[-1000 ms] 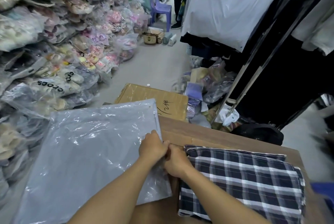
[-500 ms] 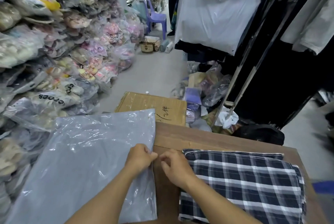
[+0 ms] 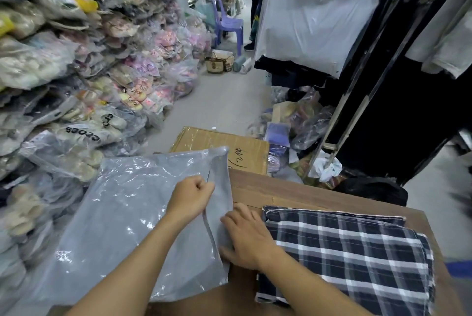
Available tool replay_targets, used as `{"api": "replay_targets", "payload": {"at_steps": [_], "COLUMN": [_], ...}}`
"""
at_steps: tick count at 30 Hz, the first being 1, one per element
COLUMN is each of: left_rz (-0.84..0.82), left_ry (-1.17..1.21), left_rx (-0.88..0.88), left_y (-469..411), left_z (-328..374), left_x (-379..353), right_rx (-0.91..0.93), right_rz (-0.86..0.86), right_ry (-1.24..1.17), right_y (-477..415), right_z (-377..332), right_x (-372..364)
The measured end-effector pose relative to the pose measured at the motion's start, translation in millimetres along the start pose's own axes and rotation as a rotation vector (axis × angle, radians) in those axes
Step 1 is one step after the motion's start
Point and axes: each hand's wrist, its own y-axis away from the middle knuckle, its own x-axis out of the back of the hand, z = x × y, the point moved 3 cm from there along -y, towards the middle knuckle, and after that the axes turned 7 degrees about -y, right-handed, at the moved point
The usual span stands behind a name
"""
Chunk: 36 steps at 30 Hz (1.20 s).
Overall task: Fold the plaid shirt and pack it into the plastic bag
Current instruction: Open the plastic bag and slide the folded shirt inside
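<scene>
A folded navy and white plaid shirt (image 3: 350,254) lies on the right part of the wooden table (image 3: 286,190). A large grey translucent plastic bag (image 3: 122,218) lies on the left, hanging over the table's left edge. My left hand (image 3: 190,198) is closed on the upper layer of the bag's right edge, lifted a little. My right hand (image 3: 247,236) lies flat with spread fingers on the bag's lower flap, just left of the shirt. The bag's mouth is parted between my two hands.
A brown cardboard box (image 3: 222,147) stands beyond the table. Packed goods in plastic bags (image 3: 76,73) pile up along the left. A metal clothes rack (image 3: 383,73) with dark garments stands on the right. A purple chair (image 3: 227,24) and a standing person are far down the aisle.
My hands were pinched together at the bag's edge. Now they have parted: the left lifts the top layer, and the right has opened and presses down the lower flap.
</scene>
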Motion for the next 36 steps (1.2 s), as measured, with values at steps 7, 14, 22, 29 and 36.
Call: {"api": "replay_targets", "payload": {"at_steps": [7, 14, 22, 29, 36], "left_rz": [0.352, 0.119, -0.132, -0.186, -0.251], "left_ry": [-0.200, -0.263, -0.334, -0.354, -0.337], "left_rx": [-0.156, -0.241, -0.394, -0.385, -0.390], "left_y": [5, 8, 16, 19, 21], "left_z": [34, 29, 25, 24, 22], "left_x": [37, 18, -12, -20, -26], "right_rx": [-0.061, -0.172, -0.004, 0.017, 0.012], "right_rz": [0.063, 0.001, -0.194, -0.324, -0.276], "right_ry": [0.171, 0.125, 0.300, 0.332, 0.352], "right_y": [4, 7, 17, 27, 33], "right_z": [4, 0, 17, 25, 27], "right_x": [-15, -3, 33, 30, 51]}}
